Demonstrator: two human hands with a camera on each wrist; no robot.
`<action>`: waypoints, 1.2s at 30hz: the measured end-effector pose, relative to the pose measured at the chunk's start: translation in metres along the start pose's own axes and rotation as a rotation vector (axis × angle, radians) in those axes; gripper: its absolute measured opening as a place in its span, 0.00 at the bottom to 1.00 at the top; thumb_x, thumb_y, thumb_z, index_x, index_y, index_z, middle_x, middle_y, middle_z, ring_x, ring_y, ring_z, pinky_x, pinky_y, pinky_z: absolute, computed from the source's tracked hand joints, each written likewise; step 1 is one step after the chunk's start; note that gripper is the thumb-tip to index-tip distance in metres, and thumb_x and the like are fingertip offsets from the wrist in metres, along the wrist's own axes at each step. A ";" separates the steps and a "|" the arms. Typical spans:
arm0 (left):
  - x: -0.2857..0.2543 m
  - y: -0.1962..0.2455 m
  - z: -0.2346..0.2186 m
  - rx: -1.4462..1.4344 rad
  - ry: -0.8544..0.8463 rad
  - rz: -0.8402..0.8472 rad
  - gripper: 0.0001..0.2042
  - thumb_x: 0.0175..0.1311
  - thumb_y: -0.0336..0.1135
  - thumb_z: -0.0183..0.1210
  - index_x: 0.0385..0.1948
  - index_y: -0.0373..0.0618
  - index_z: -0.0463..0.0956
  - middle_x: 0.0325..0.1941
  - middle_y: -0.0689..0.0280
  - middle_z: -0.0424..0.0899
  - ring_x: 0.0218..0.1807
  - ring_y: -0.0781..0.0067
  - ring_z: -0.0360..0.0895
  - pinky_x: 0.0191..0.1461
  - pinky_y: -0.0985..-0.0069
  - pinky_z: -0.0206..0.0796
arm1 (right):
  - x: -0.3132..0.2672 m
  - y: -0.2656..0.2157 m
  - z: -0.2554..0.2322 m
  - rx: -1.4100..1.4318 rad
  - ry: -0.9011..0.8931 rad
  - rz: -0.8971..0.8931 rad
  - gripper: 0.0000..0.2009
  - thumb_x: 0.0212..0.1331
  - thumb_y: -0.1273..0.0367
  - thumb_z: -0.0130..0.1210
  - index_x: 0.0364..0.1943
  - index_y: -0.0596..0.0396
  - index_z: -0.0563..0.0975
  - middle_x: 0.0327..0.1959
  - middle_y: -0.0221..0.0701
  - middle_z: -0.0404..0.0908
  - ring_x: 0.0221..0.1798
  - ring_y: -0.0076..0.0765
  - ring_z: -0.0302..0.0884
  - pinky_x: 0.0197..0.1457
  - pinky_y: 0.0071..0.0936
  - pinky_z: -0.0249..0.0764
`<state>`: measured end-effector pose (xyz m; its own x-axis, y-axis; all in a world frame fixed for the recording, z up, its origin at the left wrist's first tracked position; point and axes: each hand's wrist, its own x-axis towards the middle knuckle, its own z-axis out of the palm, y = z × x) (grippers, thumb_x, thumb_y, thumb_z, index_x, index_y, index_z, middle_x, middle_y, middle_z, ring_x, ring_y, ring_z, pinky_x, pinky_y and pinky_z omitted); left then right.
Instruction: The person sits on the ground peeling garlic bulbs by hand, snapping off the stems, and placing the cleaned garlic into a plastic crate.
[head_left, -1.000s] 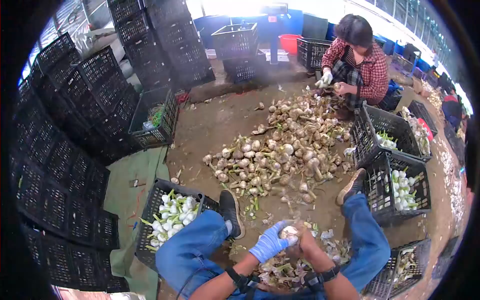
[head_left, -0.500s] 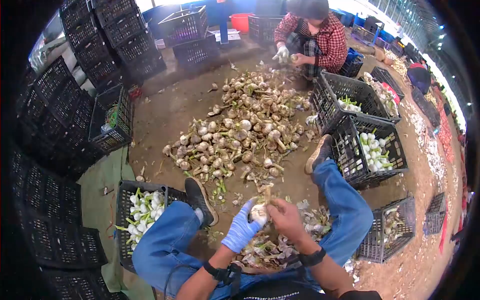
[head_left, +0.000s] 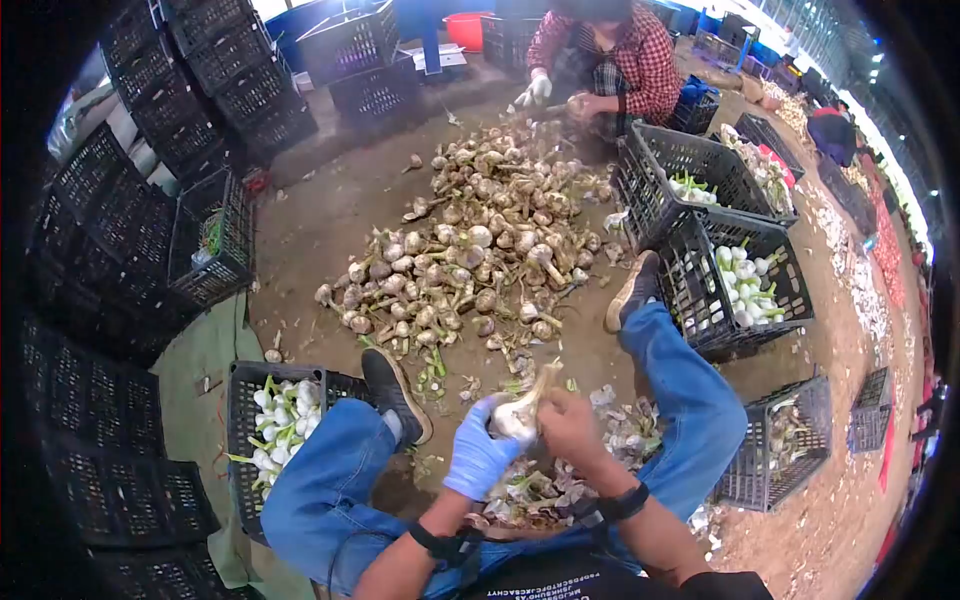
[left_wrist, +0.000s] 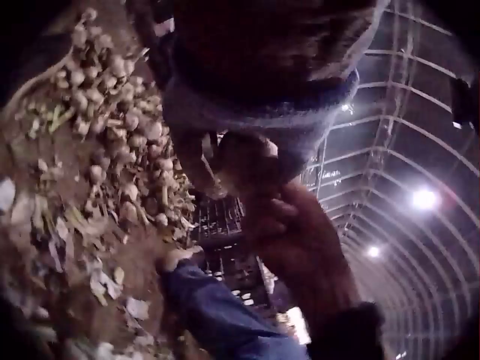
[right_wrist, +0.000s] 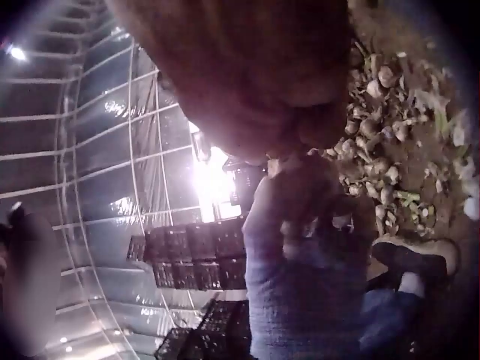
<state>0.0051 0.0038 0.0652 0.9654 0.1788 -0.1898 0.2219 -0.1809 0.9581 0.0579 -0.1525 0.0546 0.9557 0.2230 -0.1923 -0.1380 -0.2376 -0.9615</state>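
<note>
In the head view, my left hand [head_left: 478, 452], in a pale blue glove, holds a garlic bulb [head_left: 513, 420] over the floor between my legs. The bulb's dry stalk points up and away from me. My bare right hand [head_left: 572, 428] is against the bulb's other side, its thumb and fingers pinching the outer skin near the stalk. Both hands meet closely in the wrist views, where the right hand [left_wrist: 292, 232] and the gloved left hand [right_wrist: 281, 277] hide most of the bulb. Loose peeled skins [head_left: 540, 495] lie below the hands.
A pile of unpeeled garlic [head_left: 460, 260] spreads ahead of my feet. Crates of cleaned white garlic stand at my left [head_left: 240, 450] and right [head_left: 790, 320]. Stacked black crates [head_left: 95, 400] line the left. Another person [head_left: 645, 65] in a checked shirt crouches beyond the pile.
The head view has swung right and down. My right hand has shifted around the bulb to its stalk side, and the stalk now shows tilted upward. The left hand keeps holding the bulb.
</note>
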 end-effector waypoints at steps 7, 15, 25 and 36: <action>0.014 -0.040 0.000 -1.106 -0.277 -0.385 0.26 0.64 0.50 0.53 0.55 0.38 0.71 0.50 0.61 0.80 0.48 0.68 0.79 0.48 0.70 0.74 | -0.006 -0.024 -0.008 0.569 -0.125 0.295 0.09 0.62 0.68 0.51 0.29 0.59 0.72 0.14 0.20 0.64 0.14 0.19 0.62 0.17 0.20 0.58; 0.003 -0.003 0.009 -0.316 -0.077 0.018 0.30 0.64 0.40 0.57 0.65 0.39 0.59 0.49 0.63 0.77 0.45 0.77 0.75 0.49 0.78 0.70 | -0.004 -0.025 -0.001 0.150 -0.058 0.241 0.15 0.63 0.58 0.58 0.26 0.54 0.76 0.17 0.21 0.70 0.16 0.14 0.60 0.17 0.18 0.56; 0.015 -0.033 0.006 -1.193 -0.192 -0.555 0.29 0.67 0.57 0.45 0.55 0.38 0.70 0.43 0.62 0.81 0.41 0.69 0.79 0.43 0.74 0.73 | -0.016 -0.029 0.005 0.299 -0.091 0.260 0.13 0.64 0.61 0.57 0.26 0.55 0.76 0.19 0.22 0.74 0.18 0.13 0.65 0.19 0.17 0.60; -0.001 0.001 0.003 -1.080 -0.231 -0.445 0.30 0.64 0.59 0.48 0.56 0.41 0.71 0.42 0.58 0.83 0.35 0.66 0.81 0.35 0.73 0.75 | -0.014 -0.029 -0.011 0.369 -0.261 0.215 0.11 0.62 0.63 0.59 0.28 0.55 0.78 0.16 0.23 0.74 0.17 0.14 0.66 0.20 0.16 0.60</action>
<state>0.0044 0.0000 0.0661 0.8590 -0.1793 -0.4795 0.4207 0.7808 0.4618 0.0510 -0.1591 0.0873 0.8048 0.4463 -0.3913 -0.4528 0.0354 -0.8909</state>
